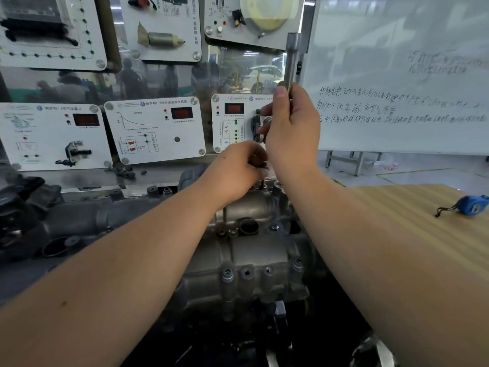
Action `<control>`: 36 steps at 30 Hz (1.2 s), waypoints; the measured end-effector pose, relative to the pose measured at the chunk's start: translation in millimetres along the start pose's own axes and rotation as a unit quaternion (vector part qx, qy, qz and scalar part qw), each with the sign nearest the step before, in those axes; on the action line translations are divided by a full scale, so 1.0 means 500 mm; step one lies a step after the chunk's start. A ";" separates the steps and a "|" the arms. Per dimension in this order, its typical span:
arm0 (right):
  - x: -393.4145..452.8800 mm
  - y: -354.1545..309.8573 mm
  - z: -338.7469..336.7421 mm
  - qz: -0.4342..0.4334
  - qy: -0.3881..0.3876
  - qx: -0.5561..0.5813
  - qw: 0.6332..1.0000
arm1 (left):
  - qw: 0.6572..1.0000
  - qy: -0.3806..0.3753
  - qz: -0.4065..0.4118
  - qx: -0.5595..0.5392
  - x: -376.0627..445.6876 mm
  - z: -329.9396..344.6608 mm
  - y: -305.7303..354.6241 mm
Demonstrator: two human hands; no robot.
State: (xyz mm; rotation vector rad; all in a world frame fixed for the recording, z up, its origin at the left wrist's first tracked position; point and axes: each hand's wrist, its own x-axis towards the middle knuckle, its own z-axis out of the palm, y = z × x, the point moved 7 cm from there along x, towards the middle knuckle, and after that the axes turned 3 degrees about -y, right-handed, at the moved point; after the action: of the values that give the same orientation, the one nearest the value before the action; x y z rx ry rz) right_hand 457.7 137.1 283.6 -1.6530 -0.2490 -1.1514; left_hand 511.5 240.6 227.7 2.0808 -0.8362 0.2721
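The long steel socket driver (291, 56) stands upright in the upper middle of the frame, just right of centre; it is a plain metal tube, stiff and fairly heavy for its width, smooth and likely to slip in an oily palm, so the best hold is low on the shaft where a full fist can wrap it. The right hand (291, 128) does just that; its fingers and thumb are curled round the lower part of the shaft, the thumb tip pressed up along it, and the forearm rises steeply from the lower right of the frame.

The small bolt (262, 181) sits at the middle of the frame, at the far top edge of the grey cast housing (251, 255); it is light, hard and easy to drop, so it is best held by the head with the fingertips. The left hand (238, 170) is bent down at the wrist over it, fingertips drawn together on the bolt's dark head (most of the pinch is hidden behind the knuckles); its forearm crosses from the lower left.

The housing looks heavy and rigid, unlikely to shift under hand force; other bolts and open holes show on its near flange.

A wooden table (410, 234) lies at the right, with a blue tape measure (473, 205) near the right edge; a whiteboard (397, 75) fills the upper right.
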 end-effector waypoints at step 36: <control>-0.537 -0.223 -1.257 0.455 0.094 -0.409 0.785 | 0.853 -0.478 -0.043 -0.205 -0.584 1.005 0.749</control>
State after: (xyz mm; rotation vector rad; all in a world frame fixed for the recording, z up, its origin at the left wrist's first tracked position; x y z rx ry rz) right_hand -102.9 -240.1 131.7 -1.9615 1.2373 -0.6340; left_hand -4.4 -171.8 22.8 1.7597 -1.2170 -1.0018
